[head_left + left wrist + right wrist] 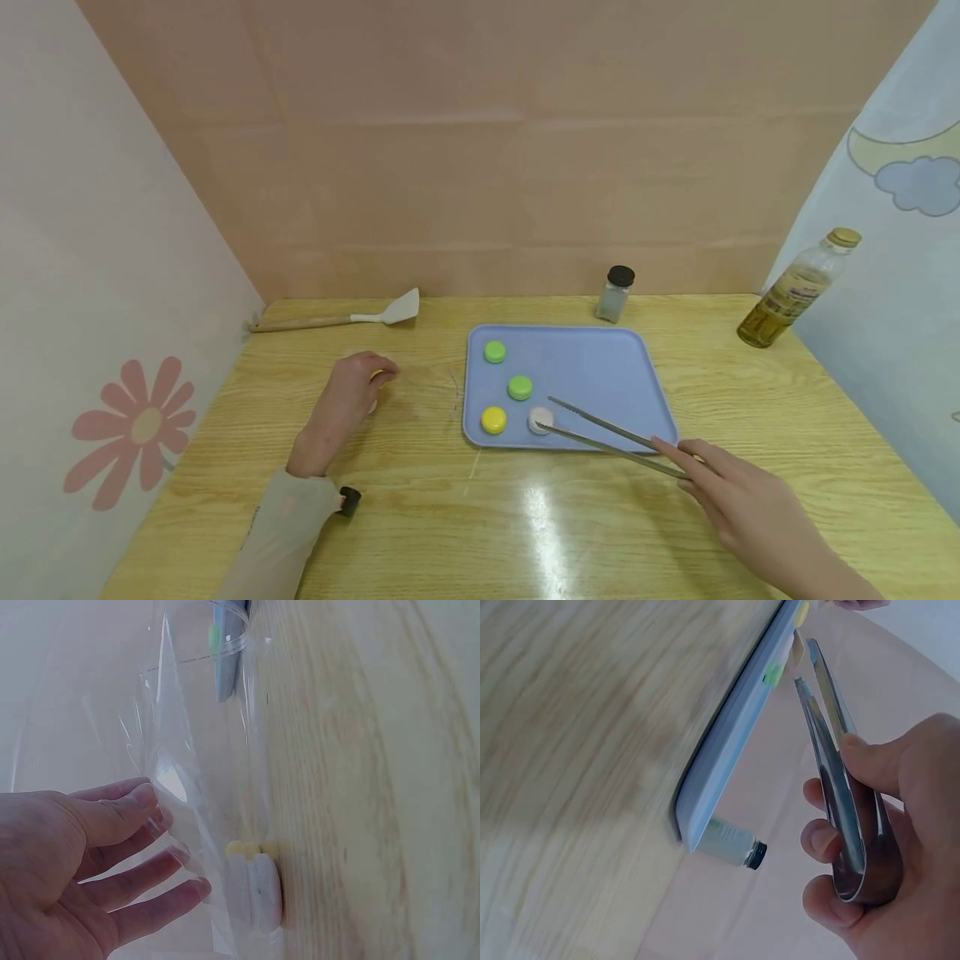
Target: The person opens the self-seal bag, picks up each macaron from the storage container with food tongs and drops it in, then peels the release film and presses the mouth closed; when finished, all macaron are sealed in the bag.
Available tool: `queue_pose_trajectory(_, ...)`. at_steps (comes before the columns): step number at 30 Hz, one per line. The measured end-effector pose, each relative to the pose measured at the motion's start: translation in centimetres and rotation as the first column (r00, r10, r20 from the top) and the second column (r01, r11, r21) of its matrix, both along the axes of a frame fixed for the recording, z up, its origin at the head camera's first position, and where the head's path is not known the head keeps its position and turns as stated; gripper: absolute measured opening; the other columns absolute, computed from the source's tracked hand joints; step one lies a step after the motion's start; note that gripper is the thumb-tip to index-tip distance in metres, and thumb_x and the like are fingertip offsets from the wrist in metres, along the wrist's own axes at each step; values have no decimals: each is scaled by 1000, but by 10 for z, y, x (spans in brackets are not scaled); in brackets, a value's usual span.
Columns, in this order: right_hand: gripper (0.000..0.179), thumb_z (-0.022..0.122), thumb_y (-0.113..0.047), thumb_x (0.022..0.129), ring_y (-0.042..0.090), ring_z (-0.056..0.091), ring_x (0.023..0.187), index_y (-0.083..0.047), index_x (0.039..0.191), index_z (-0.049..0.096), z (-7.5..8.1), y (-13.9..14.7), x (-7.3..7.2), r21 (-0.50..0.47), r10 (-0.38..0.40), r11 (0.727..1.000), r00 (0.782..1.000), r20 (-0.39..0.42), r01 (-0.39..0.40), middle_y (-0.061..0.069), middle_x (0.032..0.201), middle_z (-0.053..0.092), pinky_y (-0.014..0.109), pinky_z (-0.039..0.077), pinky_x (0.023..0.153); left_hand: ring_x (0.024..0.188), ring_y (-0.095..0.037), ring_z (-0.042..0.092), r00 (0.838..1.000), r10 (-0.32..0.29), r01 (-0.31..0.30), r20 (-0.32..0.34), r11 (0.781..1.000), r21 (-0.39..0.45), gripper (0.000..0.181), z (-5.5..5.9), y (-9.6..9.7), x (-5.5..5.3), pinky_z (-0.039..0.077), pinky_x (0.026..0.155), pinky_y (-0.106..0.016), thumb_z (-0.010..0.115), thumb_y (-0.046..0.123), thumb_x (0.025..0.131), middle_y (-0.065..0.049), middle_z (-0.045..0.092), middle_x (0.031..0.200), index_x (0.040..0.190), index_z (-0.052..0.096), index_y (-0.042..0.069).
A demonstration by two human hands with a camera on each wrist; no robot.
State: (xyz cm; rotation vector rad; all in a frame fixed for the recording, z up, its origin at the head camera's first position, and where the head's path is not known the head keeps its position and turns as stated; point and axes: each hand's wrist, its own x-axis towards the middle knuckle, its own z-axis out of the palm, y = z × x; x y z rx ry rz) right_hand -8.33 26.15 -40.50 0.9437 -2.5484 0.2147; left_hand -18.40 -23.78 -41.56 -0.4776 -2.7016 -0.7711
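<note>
"What's the surface?"

"A light wood-grain counter [420,517], with a tan sheet [525,167] beyond its far edge, a flower-printed white panel [142,250] left and a cloud-printed pale panel [911,267] right. Right of centre lies a blue rectangular tray [592,358] bearing two round green macarons [520,387], a round yellow macaron [493,420] and a round white macaron [541,413]."

"And the hands?"

"The left hand [348,392] pinches a clear plastic bag [171,781], its lower fingers spread; the right hand [750,496] grips silver metal tongs [832,772], tips apart."

"What's unclear?"

"The bag barely shows from the head. Through it, another white macaron [265,892] partly hides a yellow piece [244,848]. One tong tip overlaps the tray's white macaron; I can't tell whether they touch."
</note>
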Motion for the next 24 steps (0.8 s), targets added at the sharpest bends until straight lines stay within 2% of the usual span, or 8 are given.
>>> queue_pose_trajectory(10,62,16,-52,108,8,61,76,-24,143,59,1,18,4,59,-7,998,999,41,5,-8,110,63,28,52,56,82,-28,70,1000,2,-2,-1,1000,-8,10,1,1,1,59,73,-40,73,-5,89,-12,72,92,98,78,-2)
queue_pose_trajectory(18,61,16,-48,110,3,57,73,-21,138,63,0,11,-4,63,24,998,999,26,-25,-10,109,62,23,47,53,82,-29,70,1000,6,-6,-4,1000,-21,11,0,0,1,60,72,-40,73,-7,88,-13,72,91,97,78,-2)
queue_pose_trajectory(24,61,18,-47,111,4,55,71,-19,134,67,-2,4,-8,43,39,998,999,-1,-38,-8,107,62,23,46,52,84,-28,70,1000,7,-7,12,1000,-8,12,0,0,1,59,74,-39,73,-6,89,-12,72,93,99,78,-2)
